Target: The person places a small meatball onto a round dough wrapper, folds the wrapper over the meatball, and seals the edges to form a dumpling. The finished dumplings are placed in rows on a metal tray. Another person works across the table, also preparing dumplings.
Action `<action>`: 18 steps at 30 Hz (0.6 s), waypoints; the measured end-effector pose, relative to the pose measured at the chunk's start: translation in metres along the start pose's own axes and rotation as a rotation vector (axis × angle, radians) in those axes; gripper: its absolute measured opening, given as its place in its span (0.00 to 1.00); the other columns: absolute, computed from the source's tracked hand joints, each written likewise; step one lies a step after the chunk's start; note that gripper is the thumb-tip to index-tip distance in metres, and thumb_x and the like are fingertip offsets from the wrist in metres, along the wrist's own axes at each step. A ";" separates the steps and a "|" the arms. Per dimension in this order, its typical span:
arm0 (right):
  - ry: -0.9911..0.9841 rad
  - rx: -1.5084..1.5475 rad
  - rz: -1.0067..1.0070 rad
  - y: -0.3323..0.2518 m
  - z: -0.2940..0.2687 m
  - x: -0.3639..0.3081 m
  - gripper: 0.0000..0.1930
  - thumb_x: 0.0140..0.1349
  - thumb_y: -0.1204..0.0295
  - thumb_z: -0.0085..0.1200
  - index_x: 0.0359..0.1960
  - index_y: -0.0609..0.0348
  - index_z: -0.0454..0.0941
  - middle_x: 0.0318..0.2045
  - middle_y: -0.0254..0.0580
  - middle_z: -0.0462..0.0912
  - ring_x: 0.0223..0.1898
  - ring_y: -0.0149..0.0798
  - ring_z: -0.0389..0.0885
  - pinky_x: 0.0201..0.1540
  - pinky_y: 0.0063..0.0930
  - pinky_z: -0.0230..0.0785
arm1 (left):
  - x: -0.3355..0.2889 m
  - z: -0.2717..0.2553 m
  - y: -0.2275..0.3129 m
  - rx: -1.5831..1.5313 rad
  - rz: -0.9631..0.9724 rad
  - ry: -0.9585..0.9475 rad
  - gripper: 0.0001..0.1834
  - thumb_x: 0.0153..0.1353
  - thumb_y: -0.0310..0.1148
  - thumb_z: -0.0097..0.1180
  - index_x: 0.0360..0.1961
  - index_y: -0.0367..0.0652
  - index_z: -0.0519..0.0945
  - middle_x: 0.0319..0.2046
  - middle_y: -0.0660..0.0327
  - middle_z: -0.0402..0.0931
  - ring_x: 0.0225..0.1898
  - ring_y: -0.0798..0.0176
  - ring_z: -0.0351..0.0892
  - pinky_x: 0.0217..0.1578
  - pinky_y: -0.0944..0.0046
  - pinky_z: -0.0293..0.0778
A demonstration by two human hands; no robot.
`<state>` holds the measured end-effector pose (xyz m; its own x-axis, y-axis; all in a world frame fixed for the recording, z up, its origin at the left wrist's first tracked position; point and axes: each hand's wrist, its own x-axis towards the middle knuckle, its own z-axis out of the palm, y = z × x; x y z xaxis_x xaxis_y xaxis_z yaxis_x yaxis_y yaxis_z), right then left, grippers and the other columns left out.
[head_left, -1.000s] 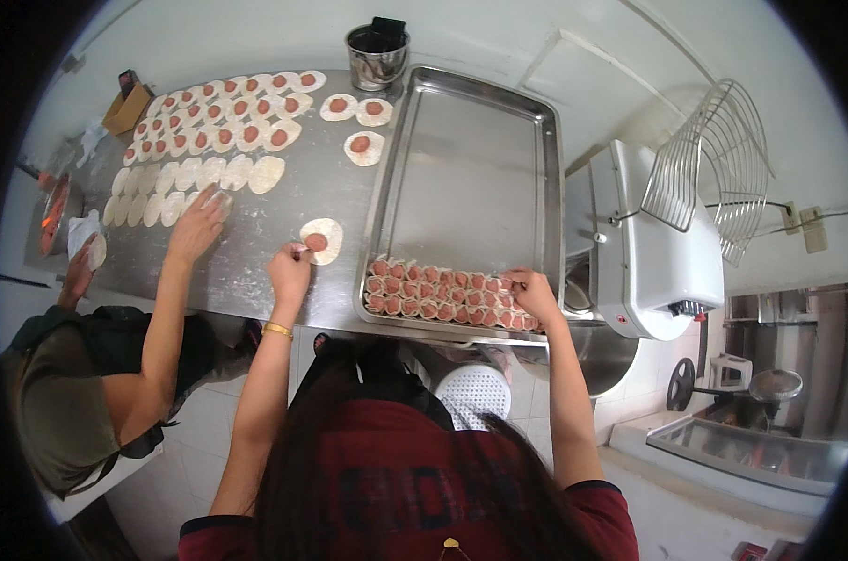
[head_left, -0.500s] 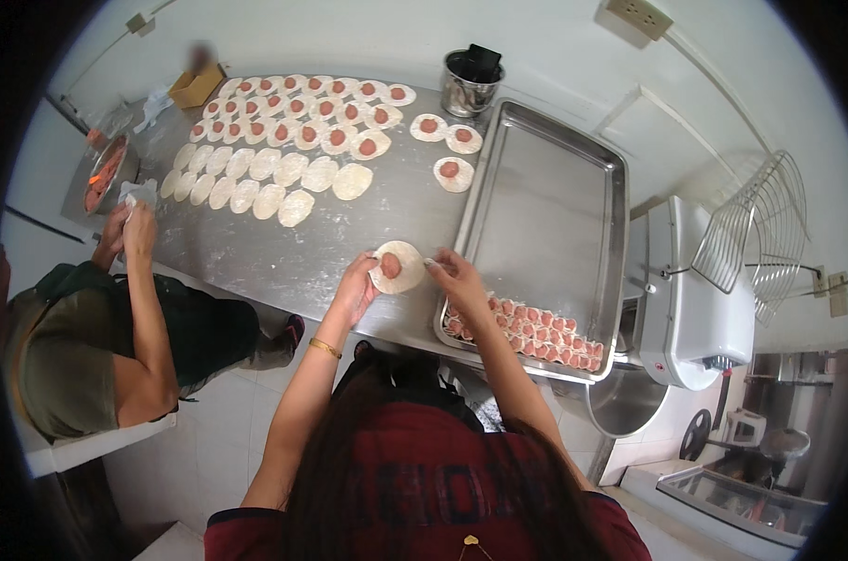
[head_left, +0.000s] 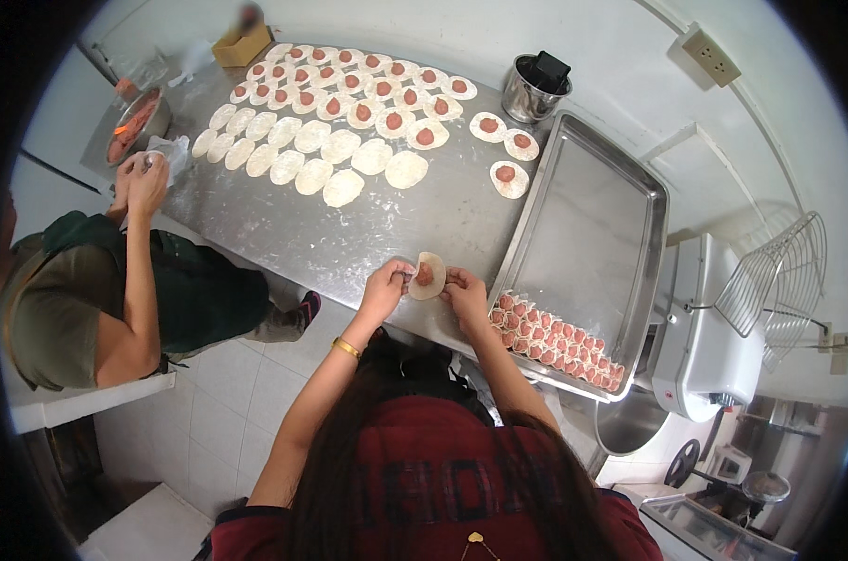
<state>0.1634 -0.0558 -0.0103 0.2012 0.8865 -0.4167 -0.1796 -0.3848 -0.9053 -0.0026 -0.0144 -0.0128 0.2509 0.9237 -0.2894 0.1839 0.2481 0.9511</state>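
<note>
Between my two hands, over the near edge of the steel table (head_left: 283,238), is a round dough wrapper (head_left: 430,285) with a ball of pink meat filling (head_left: 425,273) in its middle. My left hand (head_left: 386,284) pinches its left edge, and my right hand (head_left: 463,292) pinches the right edge; the sides curve up a little. Beyond my hands lie rows of dough wrappers (head_left: 313,177), the far rows topped with meat and the near ones plain. Three more topped wrappers (head_left: 508,179) lie apart, left of a large metal tray (head_left: 573,215). Shaped dumplings (head_left: 559,341) fill the tray's near end.
A steel pot (head_left: 534,93) with a black container in it stands at the back. At the left, a co-worker's hands (head_left: 141,182) hold something pale beside a bowl of meat (head_left: 136,129). A white machine (head_left: 714,327) with a wire guard (head_left: 775,280) stands right of the tray.
My right hand has closed on the wrapper's right edge, and the wrapper's sides have lifted. The whole view has shifted, with the table's things appearing further right.
</note>
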 end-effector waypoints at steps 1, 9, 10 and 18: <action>-0.024 -0.058 -0.059 0.003 0.000 0.000 0.16 0.52 0.84 0.47 0.44 0.69 0.74 0.38 0.43 0.80 0.39 0.32 0.78 0.41 0.23 0.71 | 0.001 0.000 0.000 -0.010 -0.053 -0.015 0.11 0.59 0.23 0.43 0.41 0.36 0.74 0.28 0.58 0.76 0.29 0.68 0.77 0.29 0.69 0.74; 0.061 0.047 -0.100 0.011 0.011 -0.001 0.12 0.49 0.82 0.52 0.38 0.68 0.77 0.32 0.41 0.81 0.34 0.31 0.78 0.39 0.22 0.70 | -0.001 -0.003 0.013 -0.255 -0.134 -0.123 0.14 0.59 0.21 0.47 0.47 0.40 0.70 0.40 0.63 0.72 0.41 0.67 0.75 0.39 0.67 0.77; 0.058 0.076 -0.100 0.007 0.011 -0.003 0.11 0.50 0.82 0.53 0.37 0.67 0.78 0.32 0.41 0.81 0.34 0.30 0.78 0.38 0.22 0.70 | -0.002 -0.003 0.014 -0.297 -0.154 -0.118 0.13 0.60 0.21 0.47 0.47 0.40 0.71 0.40 0.63 0.72 0.41 0.67 0.75 0.39 0.66 0.77; -0.016 0.260 -0.123 -0.019 0.021 -0.011 0.11 0.53 0.79 0.53 0.39 0.69 0.75 0.33 0.39 0.80 0.34 0.28 0.76 0.38 0.20 0.68 | -0.009 0.000 0.025 -0.582 -0.147 -0.026 0.05 0.61 0.23 0.47 0.38 0.41 0.70 0.41 0.62 0.71 0.45 0.65 0.74 0.46 0.63 0.75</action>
<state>0.1447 -0.0532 0.0132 0.2223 0.9270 -0.3020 -0.3961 -0.1972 -0.8968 -0.0007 -0.0165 0.0141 0.2868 0.8620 -0.4181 -0.3305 0.4986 0.8013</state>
